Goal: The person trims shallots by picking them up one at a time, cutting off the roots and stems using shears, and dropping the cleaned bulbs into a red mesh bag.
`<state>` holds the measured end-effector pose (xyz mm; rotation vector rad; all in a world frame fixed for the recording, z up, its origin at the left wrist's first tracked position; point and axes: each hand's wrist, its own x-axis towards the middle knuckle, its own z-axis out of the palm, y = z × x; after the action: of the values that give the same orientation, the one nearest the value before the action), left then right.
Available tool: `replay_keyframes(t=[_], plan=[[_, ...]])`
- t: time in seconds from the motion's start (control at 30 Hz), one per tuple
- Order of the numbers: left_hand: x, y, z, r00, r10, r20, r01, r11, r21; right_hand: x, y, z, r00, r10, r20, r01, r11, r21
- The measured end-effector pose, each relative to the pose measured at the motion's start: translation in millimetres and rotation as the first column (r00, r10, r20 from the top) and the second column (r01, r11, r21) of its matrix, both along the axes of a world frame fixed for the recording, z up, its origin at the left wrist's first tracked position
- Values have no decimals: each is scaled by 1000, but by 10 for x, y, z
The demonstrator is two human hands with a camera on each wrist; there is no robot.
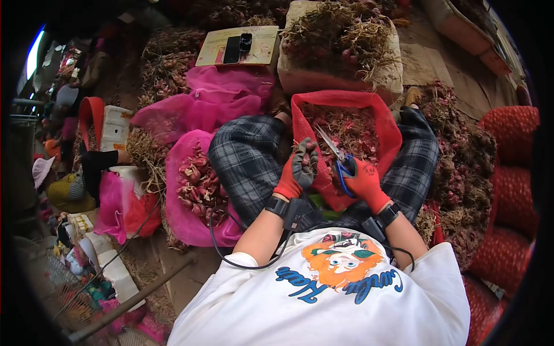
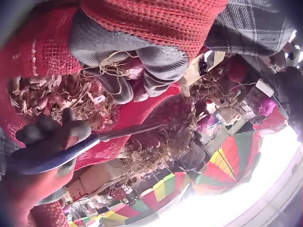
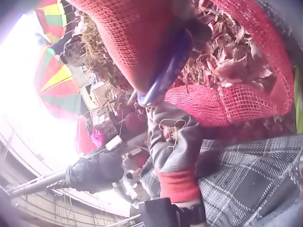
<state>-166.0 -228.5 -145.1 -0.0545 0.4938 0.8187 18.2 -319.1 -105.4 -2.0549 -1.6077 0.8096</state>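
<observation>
Item one: my left hand (image 1: pixel 297 173), in a red glove with grey palm, raised over my lap; its fingers (image 2: pixel 156 61) are clenched round a small bunch of shallots (image 2: pixel 137 87), with dry roots trailing over the glove. Item two: my right hand (image 1: pixel 365 181), in a red glove, just beside the left; its fingers are grasping the blue handles of a pair of scissors (image 1: pixel 334 153). The metal blades slant up and towards the held shallots, near them. I cannot tell whether they touch, or whether the blades are parted. Item three: a red mesh bag (image 1: pixel 388 124), its mouth open between my knees, directly below both hands, holding loose skins and dry trimmings. Item four: plaid trousers (image 1: pixel 242 155), one leg either side of that bag. Item five: a pink net bag (image 1: pixel 176 202), to my left against my leg, holding purple-red shallots. Item six: a white foam box (image 1: pixel 323 81) beyond the red bag, heaped with rooted shallots. Item seven: a sheet of cardboard (image 1: pixel 262 46) left of the box, carrying a dark phone (image 1: pixel 231 49). Item eight: filled red sacks (image 1: pixel 511 167), stacked at my far right.
</observation>
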Motion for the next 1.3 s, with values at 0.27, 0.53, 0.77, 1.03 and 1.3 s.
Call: replay_keyframes(t=[0.27,0.53,0.77,1.03,1.3], plan=[[-112,81,-320,992,128,18,-121,970,-210,-77,-7,-19,938,185,294,-159,981,-109],[-100,41,-329,982,148,-119,-167,972,-166,-8,-20,47,909,221,353,-214,975,-59],[-60,70,-187,981,88,-171,-101,993,-68,25,-48,-57,947,154,281,-146,988,-50],[24,-3,31,952,34,-303,39,972,230,224,-90,-283,963,-87,-256,-10,935,-356],[2,23,-116,969,138,-205,-109,983,145,143,-143,82,994,80,76,-80,997,1]])
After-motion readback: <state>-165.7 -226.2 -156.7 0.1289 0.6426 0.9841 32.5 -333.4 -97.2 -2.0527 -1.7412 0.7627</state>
